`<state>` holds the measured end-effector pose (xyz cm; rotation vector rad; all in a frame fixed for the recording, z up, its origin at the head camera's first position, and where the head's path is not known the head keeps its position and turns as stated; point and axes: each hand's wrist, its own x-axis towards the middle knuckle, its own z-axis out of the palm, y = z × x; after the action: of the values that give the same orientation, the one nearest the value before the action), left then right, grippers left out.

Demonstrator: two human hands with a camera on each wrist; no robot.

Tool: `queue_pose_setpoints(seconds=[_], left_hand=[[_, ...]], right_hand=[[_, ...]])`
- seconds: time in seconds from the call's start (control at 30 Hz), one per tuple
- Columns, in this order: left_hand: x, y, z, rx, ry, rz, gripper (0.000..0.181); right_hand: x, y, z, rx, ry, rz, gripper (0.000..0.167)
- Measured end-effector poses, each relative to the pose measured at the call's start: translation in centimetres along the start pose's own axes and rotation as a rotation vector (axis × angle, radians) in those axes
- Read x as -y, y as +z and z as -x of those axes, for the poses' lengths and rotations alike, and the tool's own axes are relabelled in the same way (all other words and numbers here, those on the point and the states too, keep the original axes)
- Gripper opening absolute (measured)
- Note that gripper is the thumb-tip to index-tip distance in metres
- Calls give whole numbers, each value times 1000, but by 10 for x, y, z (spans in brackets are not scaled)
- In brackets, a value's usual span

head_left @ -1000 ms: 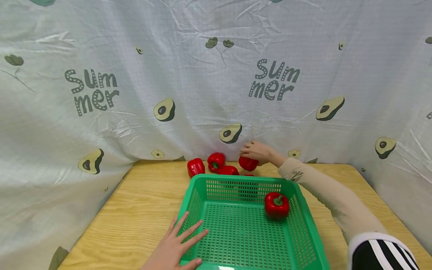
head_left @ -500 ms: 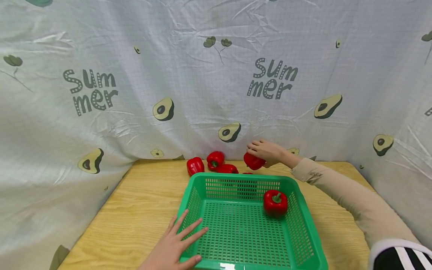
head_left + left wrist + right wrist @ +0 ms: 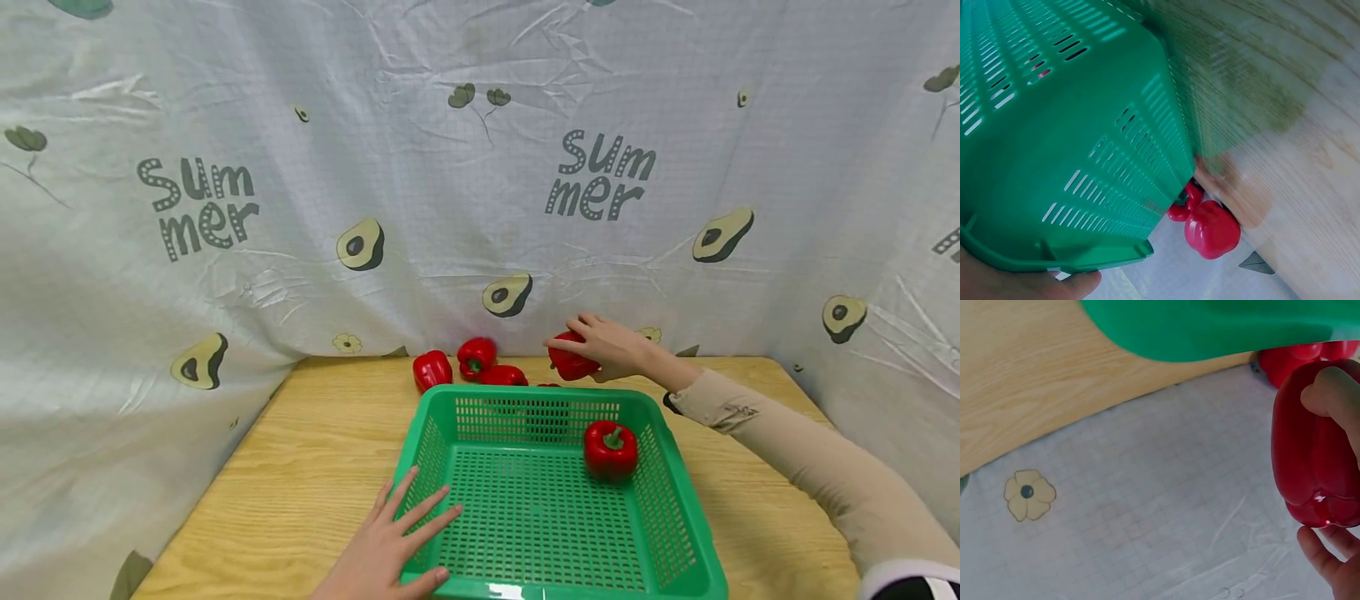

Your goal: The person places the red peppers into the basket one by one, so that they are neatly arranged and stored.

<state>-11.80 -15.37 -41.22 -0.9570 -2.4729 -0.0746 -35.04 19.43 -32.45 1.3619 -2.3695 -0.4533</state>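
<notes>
My right hand [image 3: 611, 346] grips a red bell pepper [image 3: 572, 358] just past the far rim of the green basket [image 3: 536, 492]. In the right wrist view the thumb lies along one side of this bell pepper [image 3: 1310, 444] and fingers touch its far end. Spread fingers of my left hand [image 3: 386, 542] rest over the basket's near left rim. Inside the basket, one red bell pepper [image 3: 611, 451] stands stem up by the right wall. Behind the basket several more sit on the table, among them a leftmost bell pepper [image 3: 432, 371], also a bell pepper [image 3: 1212, 229] seen past the basket below.
A wooden table [image 3: 300, 467] carries everything, with bare wood left and right of the basket. A pale curtain [image 3: 420, 167] printed with avocados hangs right behind the table's far edge. The basket's far wall stands between its inside and the bell peppers behind.
My right hand has lifted a bell pepper off the far side and drawn it a little rightward, tilting it. The left hand stays on the basket rim.
</notes>
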Motion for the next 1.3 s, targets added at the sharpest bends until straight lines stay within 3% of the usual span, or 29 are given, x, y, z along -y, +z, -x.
queue_pose_setpoints(seconds=[0.27, 0.5, 0.83, 1.07, 1.3], left_hand=[[4, 7, -1, -62, 69, -114, 58], [3, 8, 1, -45, 56, -114, 57], [2, 5, -2, -27, 30, -60, 62], [4, 5, -2, -44, 44, -93, 58], [4, 5, -2, -52, 56, -107, 58]], right_hand=[[11, -8, 17, -77, 51, -75, 81], [23, -16, 31, -125, 113, -131, 75], [30, -29, 50, -230, 112, -124, 84], [38, -33, 53, -344, 77, -225, 87], [49, -40, 54, -325, 98, -232, 98]])
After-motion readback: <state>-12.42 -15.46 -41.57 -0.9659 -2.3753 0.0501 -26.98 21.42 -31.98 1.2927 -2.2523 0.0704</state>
